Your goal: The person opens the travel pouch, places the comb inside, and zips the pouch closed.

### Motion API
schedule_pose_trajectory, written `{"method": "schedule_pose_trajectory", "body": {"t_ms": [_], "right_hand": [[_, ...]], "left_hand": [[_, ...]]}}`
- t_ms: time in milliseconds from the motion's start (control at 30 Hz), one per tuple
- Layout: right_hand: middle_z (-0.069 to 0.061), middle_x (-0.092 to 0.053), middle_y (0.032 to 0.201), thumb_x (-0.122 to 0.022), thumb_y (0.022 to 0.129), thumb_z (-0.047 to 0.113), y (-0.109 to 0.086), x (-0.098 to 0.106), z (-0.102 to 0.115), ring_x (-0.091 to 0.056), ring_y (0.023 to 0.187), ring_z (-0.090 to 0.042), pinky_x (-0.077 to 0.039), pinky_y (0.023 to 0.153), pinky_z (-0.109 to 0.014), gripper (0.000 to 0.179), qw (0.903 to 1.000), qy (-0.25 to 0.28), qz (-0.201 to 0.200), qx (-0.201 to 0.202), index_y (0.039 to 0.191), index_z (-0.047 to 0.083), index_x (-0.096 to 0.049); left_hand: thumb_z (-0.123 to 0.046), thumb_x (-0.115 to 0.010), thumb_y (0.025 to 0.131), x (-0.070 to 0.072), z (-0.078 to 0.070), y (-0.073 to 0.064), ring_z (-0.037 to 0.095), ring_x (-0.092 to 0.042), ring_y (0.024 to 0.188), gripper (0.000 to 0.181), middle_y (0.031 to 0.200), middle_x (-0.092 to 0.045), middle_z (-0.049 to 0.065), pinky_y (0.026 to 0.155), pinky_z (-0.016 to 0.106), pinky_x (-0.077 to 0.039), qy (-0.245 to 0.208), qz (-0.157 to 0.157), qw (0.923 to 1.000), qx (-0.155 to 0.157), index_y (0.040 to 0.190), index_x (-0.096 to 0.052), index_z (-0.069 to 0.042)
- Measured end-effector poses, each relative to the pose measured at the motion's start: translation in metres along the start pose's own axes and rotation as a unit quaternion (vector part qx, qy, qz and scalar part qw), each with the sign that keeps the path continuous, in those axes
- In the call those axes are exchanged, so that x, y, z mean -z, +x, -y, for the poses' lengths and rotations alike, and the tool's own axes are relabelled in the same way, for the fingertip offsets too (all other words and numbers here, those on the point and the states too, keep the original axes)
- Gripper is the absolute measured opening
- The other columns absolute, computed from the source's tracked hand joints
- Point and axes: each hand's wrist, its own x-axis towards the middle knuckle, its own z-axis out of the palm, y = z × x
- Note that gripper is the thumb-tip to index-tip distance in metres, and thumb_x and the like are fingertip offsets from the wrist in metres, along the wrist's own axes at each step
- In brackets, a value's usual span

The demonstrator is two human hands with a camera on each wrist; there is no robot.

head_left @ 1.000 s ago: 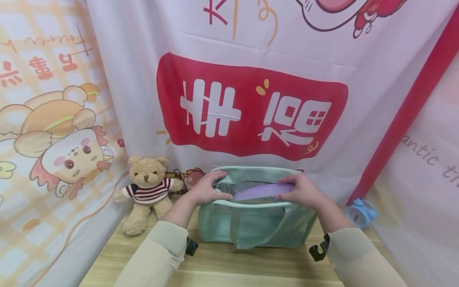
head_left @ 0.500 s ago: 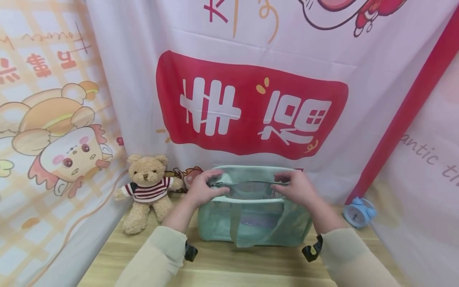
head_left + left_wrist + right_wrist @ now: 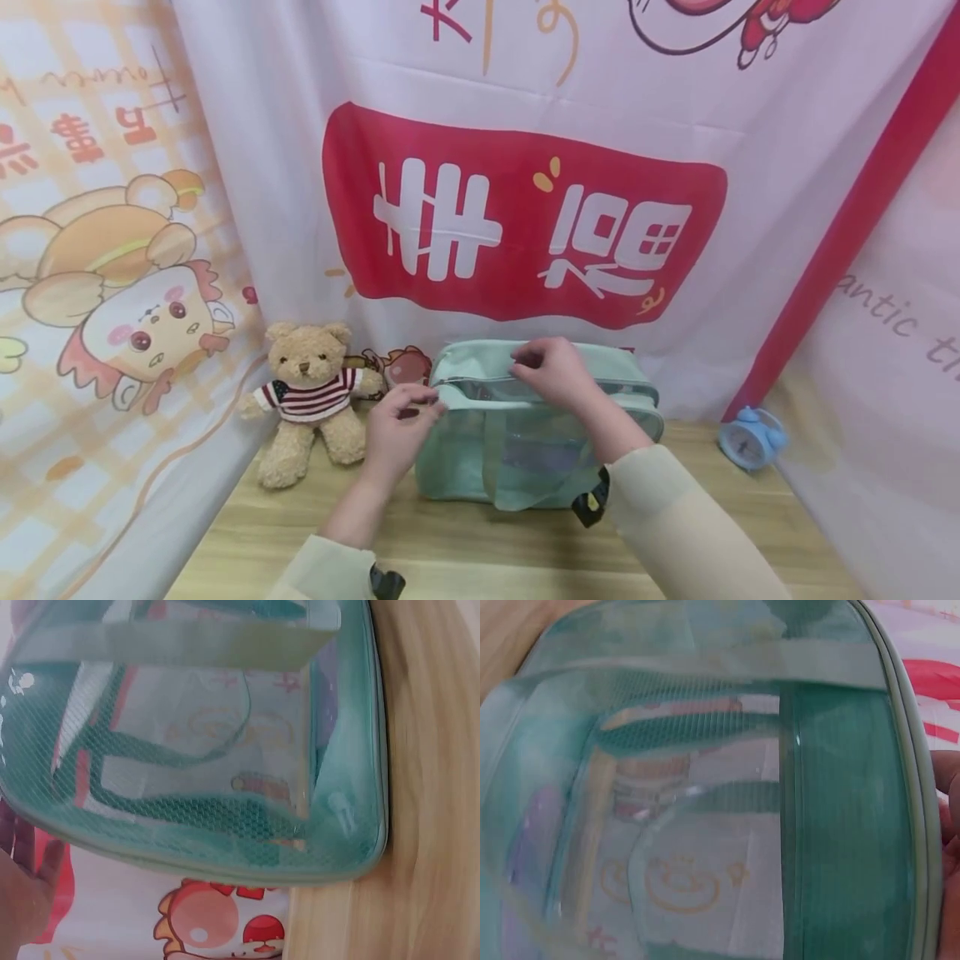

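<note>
A mint-green bag (image 3: 450,458) with see-through panels stands on the wooden table, its top zip partly parted. Through its front a purple item (image 3: 536,454) shows inside; its kind is unclear. At the bag's top left corner my left hand (image 3: 397,429) pinches the edge between thumb and fingers. Over the bag's top, near the back rim, is my right hand (image 3: 558,375), fingers loosely bent, with nothing visible between them. The right wrist view shows only part of my right hand (image 3: 949,802) beyond the bag's rim.
A teddy bear (image 3: 307,400) in a striped sweater sits left of the bag. To the right stands a light blue alarm clock (image 3: 752,439). Printed cloth (image 3: 525,225) hangs behind the table (image 3: 480,558) and along both sides.
The purple item has dropped from the bag's mouth to inside it. My left hand has drawn back to the top left corner; my right hand has shifted left. The bag's mouth has narrowed.
</note>
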Motion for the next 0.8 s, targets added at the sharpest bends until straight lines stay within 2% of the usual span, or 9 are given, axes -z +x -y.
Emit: {"method": "schedule_pose_trajectory", "body": {"t_ms": [67,133,267,400,500,600,800], "right_hand": [[-0.001,-0.077,0.107,-0.08,0.096,0.02,0.007,-0.009,0.006,-0.069,0.091,-0.019,-0.061,0.084,-0.039,0.031,1.0,-0.001,0.008,0.0,0.125,0.01,-0.078],[-0.002,-0.077,0.104,-0.077,0.099,0.018,0.013,-0.018,0.013,-0.067,0.087,-0.02,-0.06,0.08,-0.038,0.027,0.9997,-0.007,0.023,0.001,0.124,0.008,-0.079],[-0.004,-0.076,0.095,-0.073,0.102,0.018,0.024,-0.036,0.029,-0.066,0.08,-0.021,-0.058,0.075,-0.036,0.02,0.9978,-0.022,0.061,-0.015,0.117,0.007,-0.08],[-0.006,-0.073,0.082,-0.074,0.101,0.021,0.031,-0.049,0.041,-0.065,0.073,-0.02,-0.056,0.07,-0.035,0.017,0.9946,-0.049,0.082,-0.042,0.102,0.007,-0.081],[-0.005,-0.066,0.067,-0.074,0.1,0.022,0.034,-0.056,0.044,-0.059,0.062,-0.02,-0.052,0.063,-0.033,0.024,0.9924,-0.065,0.082,-0.064,0.086,0.005,-0.08],[-0.004,-0.056,0.056,-0.072,0.101,0.021,0.037,-0.062,0.045,-0.051,0.053,-0.019,-0.047,0.056,-0.032,0.036,0.9913,-0.066,0.078,-0.082,0.069,0.004,-0.071],[-0.003,-0.05,0.053,-0.077,0.098,0.023,0.043,-0.072,0.044,-0.051,0.049,-0.018,-0.047,0.056,-0.03,0.046,0.9896,-0.053,0.066,-0.116,0.059,0.01,-0.056]], "left_hand": [[-0.008,-0.094,0.078,-0.001,-0.003,-0.005,0.015,-0.067,0.099,0.028,0.109,-0.074,0.006,0.08,0.028,-0.059,0.005,0.004,0.9997,-0.022,0.104,-0.083,-0.007],[-0.007,-0.097,0.074,-0.003,-0.002,-0.008,0.016,-0.066,0.099,0.033,0.107,-0.074,0.004,0.079,0.027,-0.058,0.012,0.005,0.9994,-0.032,0.104,-0.083,-0.008],[-0.002,-0.096,0.074,-0.005,-0.001,-0.011,0.015,-0.066,0.095,0.033,0.101,-0.074,0.002,0.076,0.019,-0.054,0.015,-0.008,0.9992,-0.036,0.104,-0.084,-0.007],[0.002,-0.093,0.075,-0.006,0.001,-0.013,0.015,-0.065,0.095,0.032,0.099,-0.074,0.003,0.077,0.017,-0.054,0.008,-0.012,0.999,-0.041,0.104,-0.084,-0.007],[0.003,-0.092,0.076,-0.006,0.001,-0.014,0.014,-0.065,0.095,0.031,0.099,-0.074,0.003,0.076,0.017,-0.054,0.004,-0.011,0.9991,-0.041,0.104,-0.084,-0.007],[0.004,-0.092,0.076,-0.006,0.002,-0.015,0.014,-0.065,0.094,0.03,0.098,-0.073,0.004,0.076,0.018,-0.055,-0.002,-0.012,0.9992,-0.039,0.103,-0.084,-0.006],[0.005,-0.092,0.074,-0.009,0.0,-0.017,0.016,-0.065,0.094,0.03,0.099,-0.075,0.007,0.077,0.016,-0.055,-0.007,-0.026,0.9989,-0.038,0.102,-0.084,-0.005]]}}
